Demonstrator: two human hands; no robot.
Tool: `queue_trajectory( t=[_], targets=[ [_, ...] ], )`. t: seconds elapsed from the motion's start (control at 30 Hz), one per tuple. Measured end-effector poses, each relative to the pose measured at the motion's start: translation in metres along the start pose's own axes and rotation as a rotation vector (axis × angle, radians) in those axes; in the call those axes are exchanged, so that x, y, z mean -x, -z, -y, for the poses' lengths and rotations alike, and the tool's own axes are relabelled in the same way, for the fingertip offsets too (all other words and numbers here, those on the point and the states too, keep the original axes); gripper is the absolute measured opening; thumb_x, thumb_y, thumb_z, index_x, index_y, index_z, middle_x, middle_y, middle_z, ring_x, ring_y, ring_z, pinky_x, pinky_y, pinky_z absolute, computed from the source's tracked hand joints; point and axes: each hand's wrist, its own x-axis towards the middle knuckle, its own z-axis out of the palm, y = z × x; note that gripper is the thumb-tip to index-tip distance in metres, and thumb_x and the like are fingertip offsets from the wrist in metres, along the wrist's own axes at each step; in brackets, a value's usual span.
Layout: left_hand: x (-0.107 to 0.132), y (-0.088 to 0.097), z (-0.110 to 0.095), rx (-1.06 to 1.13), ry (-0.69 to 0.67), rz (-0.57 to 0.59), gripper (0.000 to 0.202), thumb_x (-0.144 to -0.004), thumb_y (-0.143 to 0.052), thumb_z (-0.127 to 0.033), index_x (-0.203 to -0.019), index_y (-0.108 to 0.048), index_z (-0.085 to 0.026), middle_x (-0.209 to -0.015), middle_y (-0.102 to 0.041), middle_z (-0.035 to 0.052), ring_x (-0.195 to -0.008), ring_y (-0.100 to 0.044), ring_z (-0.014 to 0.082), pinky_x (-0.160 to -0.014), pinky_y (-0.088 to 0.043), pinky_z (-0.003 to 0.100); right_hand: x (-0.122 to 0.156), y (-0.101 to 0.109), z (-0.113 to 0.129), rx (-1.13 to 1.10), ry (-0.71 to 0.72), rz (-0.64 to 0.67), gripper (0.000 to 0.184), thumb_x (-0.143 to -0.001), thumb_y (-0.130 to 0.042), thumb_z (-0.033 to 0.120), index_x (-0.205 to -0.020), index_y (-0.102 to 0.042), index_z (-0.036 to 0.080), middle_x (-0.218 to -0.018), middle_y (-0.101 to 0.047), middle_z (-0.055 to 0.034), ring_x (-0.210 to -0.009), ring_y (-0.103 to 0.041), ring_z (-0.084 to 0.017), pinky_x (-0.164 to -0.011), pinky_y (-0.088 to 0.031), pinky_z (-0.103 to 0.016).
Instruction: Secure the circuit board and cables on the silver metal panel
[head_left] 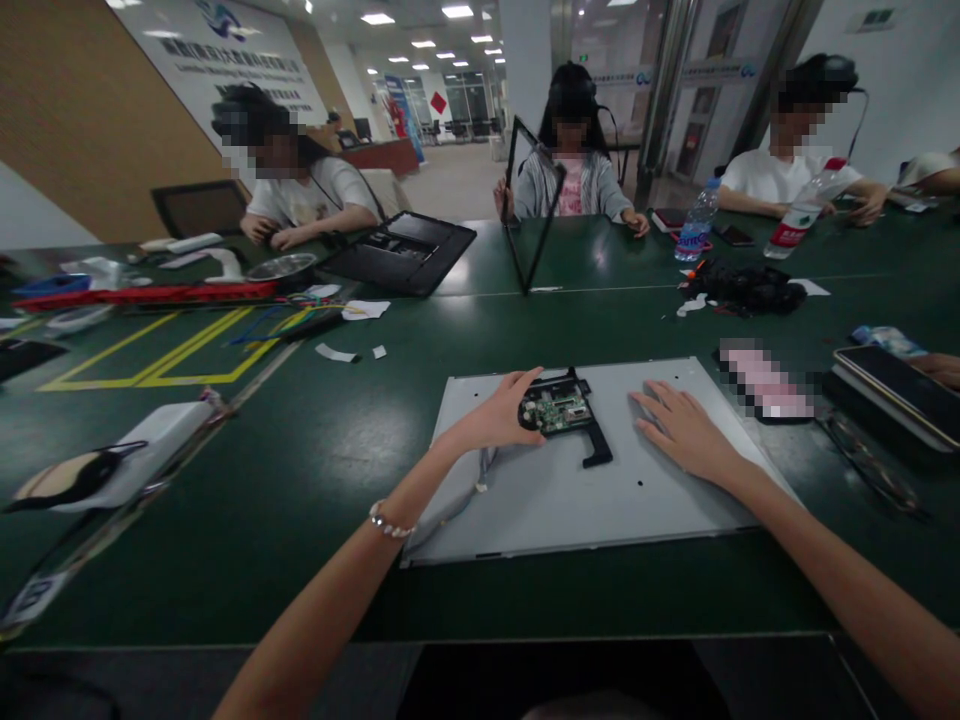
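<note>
A flat white panel [555, 515] with a thin metal edge lies on the green table in front of me. On it sits a green circuit board [559, 412] set in a black plastic bracket [598, 445]. My left hand [501, 412] grips the board's left side, thumb at the near edge and fingers at the far one. A grey cable [484, 475] runs from beneath that hand across the panel's left part. My right hand [686, 432] rests open on the panel's right side, fingers spread and holding nothing.
A blurred pink phone [765, 380], glasses [870, 465] and a dark phone [904, 390] lie to the right. Across the table, a person [574, 165] holds a thin black frame [525, 240]. A black casing [405, 250] and two bottles [697, 220] stand farther back.
</note>
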Motion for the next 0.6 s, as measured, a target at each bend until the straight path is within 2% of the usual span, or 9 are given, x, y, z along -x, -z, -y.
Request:
queue_trajectory(
  t=[0.17, 0.27, 0.33, 0.4, 0.6],
  targets=[
    [0.002, -0.020, -0.025, 0.081, -0.022, 0.056, 0.112, -0.064, -0.072, -0.043, -0.154, -0.010, -0.016, -0.154, -0.017, 0.0191, -0.138, -0.028, 0.0388, -0.113, -0.027, 0.053, -0.001, 0.000, -0.001, -0.010, -0.001, 0.006, 0.056, -0.098, -0.029, 0.048, -0.146, -0.042, 0.022, -0.153, -0.036, -0.0139, -0.142, -0.029, -0.033, -0.110, -0.029, -0.057],
    [0.003, -0.027, -0.031, 0.108, -0.017, 0.076, 0.115, -0.066, -0.071, -0.044, -0.155, -0.005, -0.016, -0.158, -0.008, 0.0181, -0.143, -0.016, 0.0397, -0.115, -0.024, 0.053, -0.001, 0.000, -0.003, -0.017, -0.005, -0.005, 0.056, -0.098, -0.030, 0.049, -0.145, -0.043, 0.022, -0.152, -0.038, -0.0140, -0.141, -0.031, -0.034, -0.109, -0.030, -0.057],
    [0.004, -0.027, -0.029, 0.118, -0.012, 0.093, 0.118, -0.066, -0.072, -0.046, -0.155, 0.000, -0.018, -0.160, -0.001, 0.0170, -0.145, -0.004, 0.0399, -0.115, -0.021, 0.055, -0.001, -0.001, -0.004, -0.022, -0.002, -0.011, 0.057, -0.097, -0.029, 0.050, -0.145, -0.043, 0.022, -0.152, -0.039, -0.0136, -0.141, -0.031, -0.034, -0.109, -0.031, -0.057],
    [0.005, -0.025, -0.024, 0.141, -0.022, 0.114, 0.119, -0.066, -0.073, -0.048, -0.155, 0.001, -0.020, -0.160, 0.002, 0.0162, -0.146, -0.001, 0.0398, -0.116, -0.017, 0.057, -0.001, -0.001, -0.004, -0.024, 0.001, -0.012, 0.057, -0.097, -0.029, 0.050, -0.145, -0.043, 0.022, -0.152, -0.039, -0.0135, -0.141, -0.031, -0.034, -0.109, -0.031, -0.058],
    [0.007, -0.020, -0.004, 0.237, -0.071, 0.147, 0.116, -0.067, -0.074, -0.048, -0.155, -0.003, -0.018, -0.159, -0.009, 0.0177, -0.144, -0.015, 0.0378, -0.117, -0.016, 0.054, -0.001, -0.002, -0.001, -0.009, -0.009, -0.004, 0.056, -0.098, -0.028, 0.049, -0.145, -0.043, 0.022, -0.153, -0.036, -0.0139, -0.142, -0.029, -0.033, -0.111, -0.029, -0.057]
  ],
)
